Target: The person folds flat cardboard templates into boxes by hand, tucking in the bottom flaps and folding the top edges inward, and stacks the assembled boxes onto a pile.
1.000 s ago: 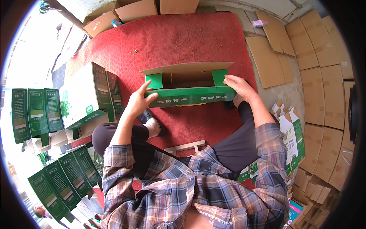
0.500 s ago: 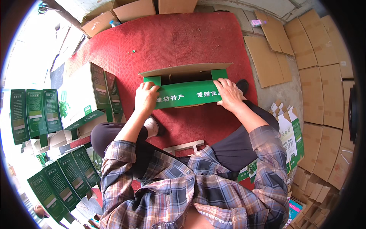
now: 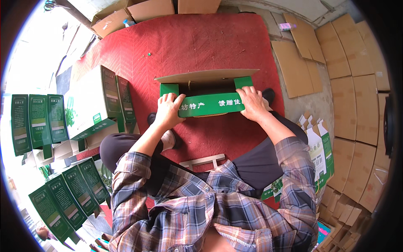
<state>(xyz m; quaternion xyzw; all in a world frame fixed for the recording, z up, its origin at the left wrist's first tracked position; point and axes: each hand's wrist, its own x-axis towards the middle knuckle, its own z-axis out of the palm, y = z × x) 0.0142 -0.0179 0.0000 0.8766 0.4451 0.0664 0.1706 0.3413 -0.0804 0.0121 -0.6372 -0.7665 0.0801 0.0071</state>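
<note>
A green cardboard box (image 3: pixel 210 105) with white lettering on its front panel stands between my legs, its top open toward me. At its left front corner, my left hand (image 3: pixel 170 111) has its fingers hooked over the upper edge of the panel and the thumb along the front. My right hand (image 3: pixel 252 104) grips the right front corner in the same way. Behind the panel the dark inside shows, with green side flaps (image 3: pixel 242 82) at both ends. A brown back flap (image 3: pixel 208 76) rises at the far side. The box's bottom is hidden.
Several green-and-white cartons (image 3: pixel 94 101) stand at the left, with more green cartons (image 3: pixel 69 197) below them. Brown boxes (image 3: pixel 342 105) are stacked along the right. Flat cardboard sheets (image 3: pixel 296 69) lie beyond the red carpet (image 3: pixel 201 44). A pale wooden stool edge (image 3: pixel 201 161) shows between my legs.
My left hand has shifted slightly right and now covers more of the front panel's left end, its fingers over the edge. My right hand keeps its hold at the right corner.
</note>
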